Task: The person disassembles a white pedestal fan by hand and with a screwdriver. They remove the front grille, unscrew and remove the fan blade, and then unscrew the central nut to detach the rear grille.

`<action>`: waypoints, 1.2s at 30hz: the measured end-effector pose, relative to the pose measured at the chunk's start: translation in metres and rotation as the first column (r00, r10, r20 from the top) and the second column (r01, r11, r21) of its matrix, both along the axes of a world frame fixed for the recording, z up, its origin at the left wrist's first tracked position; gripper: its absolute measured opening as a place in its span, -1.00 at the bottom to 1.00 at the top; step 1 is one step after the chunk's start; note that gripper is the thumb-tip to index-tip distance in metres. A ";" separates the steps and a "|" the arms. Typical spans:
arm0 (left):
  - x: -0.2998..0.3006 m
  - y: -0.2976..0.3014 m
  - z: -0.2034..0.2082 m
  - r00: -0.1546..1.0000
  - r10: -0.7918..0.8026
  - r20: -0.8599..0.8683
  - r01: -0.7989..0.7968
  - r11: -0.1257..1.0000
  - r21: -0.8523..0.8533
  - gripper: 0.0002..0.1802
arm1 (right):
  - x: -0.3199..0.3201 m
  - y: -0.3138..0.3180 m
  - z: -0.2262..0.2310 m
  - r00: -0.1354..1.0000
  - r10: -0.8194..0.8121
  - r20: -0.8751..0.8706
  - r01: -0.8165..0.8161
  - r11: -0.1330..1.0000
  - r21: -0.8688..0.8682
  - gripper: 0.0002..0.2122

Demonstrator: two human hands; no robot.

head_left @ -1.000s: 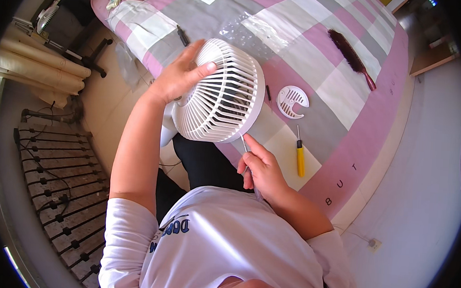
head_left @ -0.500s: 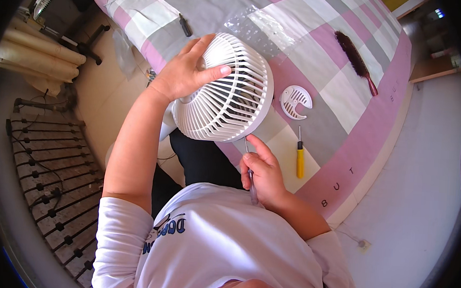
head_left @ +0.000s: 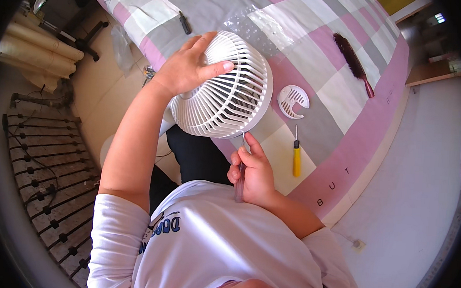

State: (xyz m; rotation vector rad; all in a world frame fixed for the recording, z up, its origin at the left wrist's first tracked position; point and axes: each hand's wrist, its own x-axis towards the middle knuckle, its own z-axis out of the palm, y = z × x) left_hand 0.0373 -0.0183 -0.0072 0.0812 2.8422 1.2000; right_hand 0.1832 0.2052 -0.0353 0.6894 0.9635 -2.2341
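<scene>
A white fan head (head_left: 220, 104) with a ribbed cage is held over the edge of the bed, above my legs. My left hand (head_left: 190, 67) grips its upper left side, with the thumb across the ribs. Below the cage, my right hand (head_left: 254, 169) holds a screwdriver (head_left: 239, 184) with a clear purplish handle. The shaft points up, and its tip is at the lower rim of the fan; whether it sits on a screw is too small to tell. A second screwdriver (head_left: 296, 158) with a yellow handle lies on the bed, near a white slotted plastic piece (head_left: 294, 101).
A checked sheet covers the bed (head_left: 324, 126). On it lie a dark-bristled brush (head_left: 354, 64), crinkled clear plastic (head_left: 261, 30) and a small black object (head_left: 184, 23). To the left stand a black metal rack (head_left: 53, 186) and a rolled cream cloth (head_left: 38, 50).
My right hand and its screwdriver have shifted slightly left and upward, and the handle stands more upright. The fan has barely moved in my left hand.
</scene>
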 end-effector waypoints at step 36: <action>0.008 0.036 -0.006 0.993 0.055 -0.101 -0.081 0.957 -0.279 0.18 | -0.013 0.007 -0.026 0.998 0.053 0.024 -0.057 0.971 0.232 -0.44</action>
